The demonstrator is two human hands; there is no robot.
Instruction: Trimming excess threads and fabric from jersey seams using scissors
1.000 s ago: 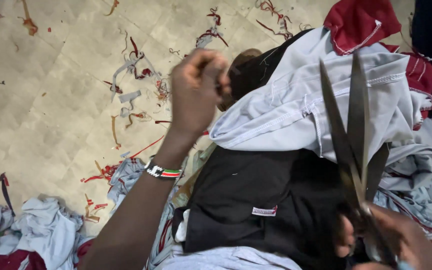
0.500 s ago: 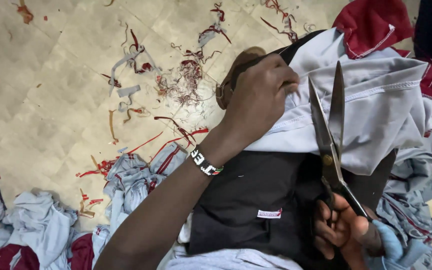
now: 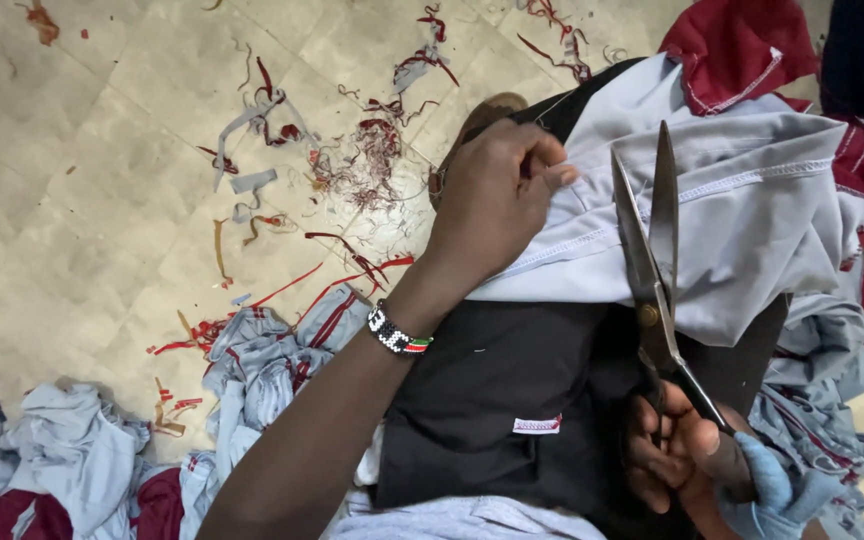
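Grey cloth lay heaped over my lap — a pale garment (image 3: pixel 752 210) with white stitching along its seams, draped across a black fabric panel (image 3: pixel 512 390) that bore a small white label (image 3: pixel 537 425). My left hand (image 3: pixel 497 200) sat at the garment's upper left edge, its fingers (image 3: pixel 547 175) pinched together on a fold of the grey cloth, a beaded wristband (image 3: pixel 397 332) showing at the wrist. My right hand (image 3: pixel 687 450) was low at the right of the view, its fingers threaded through and closed around the handles of a pair of large metal scissors (image 3: pixel 652 260); a scrap of blue cloth (image 3: pixel 777 485) lay just beside that hand. The blades pointed up and away from me, parted in a narrow V, resting over the grey garment a little to the right of my left hand — I could not tell whether any cloth lay between them. A dark red garment (image 3: pixel 732 45) was bunched at the top right, touching the grey one. On the tiled floor (image 3: pixel 82 180) to the left, red and grey thread trimmings (image 3: pixel 372 150) were scattered, and more grey and red garments (image 3: pixel 82 460) lay piled at the lower left.
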